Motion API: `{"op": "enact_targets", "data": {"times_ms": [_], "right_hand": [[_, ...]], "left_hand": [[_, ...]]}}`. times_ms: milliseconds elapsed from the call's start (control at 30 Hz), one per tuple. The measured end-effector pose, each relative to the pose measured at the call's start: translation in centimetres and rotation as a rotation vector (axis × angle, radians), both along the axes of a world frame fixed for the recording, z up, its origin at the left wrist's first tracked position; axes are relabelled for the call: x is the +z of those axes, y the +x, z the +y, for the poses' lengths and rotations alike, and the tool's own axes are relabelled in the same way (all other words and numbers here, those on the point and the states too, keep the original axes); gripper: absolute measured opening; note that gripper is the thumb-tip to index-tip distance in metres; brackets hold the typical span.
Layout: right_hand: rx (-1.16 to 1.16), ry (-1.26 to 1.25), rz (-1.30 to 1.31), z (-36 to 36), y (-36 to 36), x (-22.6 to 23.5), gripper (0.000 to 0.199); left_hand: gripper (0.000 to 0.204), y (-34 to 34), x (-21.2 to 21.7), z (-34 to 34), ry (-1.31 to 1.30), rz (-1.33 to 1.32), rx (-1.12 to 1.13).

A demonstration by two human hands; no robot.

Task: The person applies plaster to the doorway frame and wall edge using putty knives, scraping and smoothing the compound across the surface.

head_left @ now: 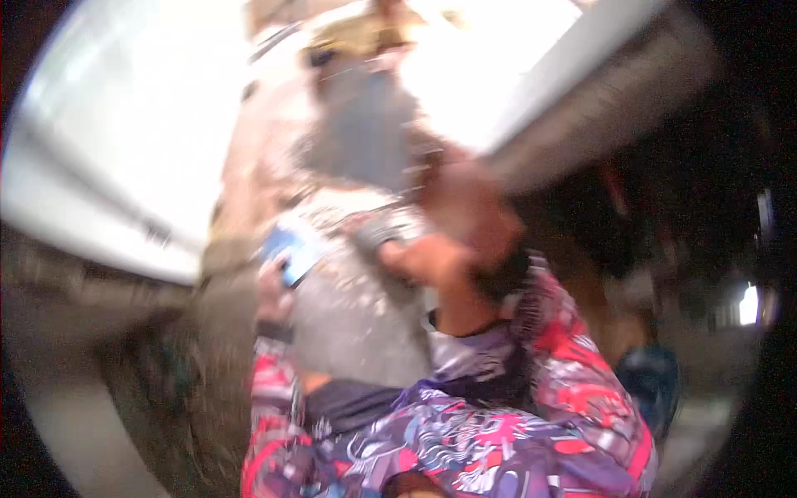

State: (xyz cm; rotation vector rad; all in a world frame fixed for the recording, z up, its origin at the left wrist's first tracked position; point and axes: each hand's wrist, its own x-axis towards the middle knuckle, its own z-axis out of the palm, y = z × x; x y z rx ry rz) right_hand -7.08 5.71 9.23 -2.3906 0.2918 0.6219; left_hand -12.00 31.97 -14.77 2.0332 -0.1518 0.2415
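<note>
Blurred view: at frame centre the left hand [274,290] grips a blue card [288,251]; the right hand [432,257] presses a grey object [382,228], its grip unclear. Holding both steady would help

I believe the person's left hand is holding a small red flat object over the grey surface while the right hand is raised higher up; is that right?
Not quite: the small flat object in the left hand is blue, not red, as the head view shows. The rest stands: it is held over the grey surface, and the right hand is raised higher up, though heavily blurred.
</note>
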Motion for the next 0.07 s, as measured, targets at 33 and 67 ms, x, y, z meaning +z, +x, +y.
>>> {"op": "enact_targets", "data": {"times_ms": [33,67], "right_hand": [[0.175,-0.518,0.251,1.4,-1.5,2.0,0.076],[0.257,-0.722,0.386,2.4,-1.1,5.1,0.078]], "left_hand": [[0.032,-0.8,-1.5,0.6,0.119,-0.119,0.041],[0.034,0.1,-3.0,-0.5,0.218,-0.256,0.063]]}}
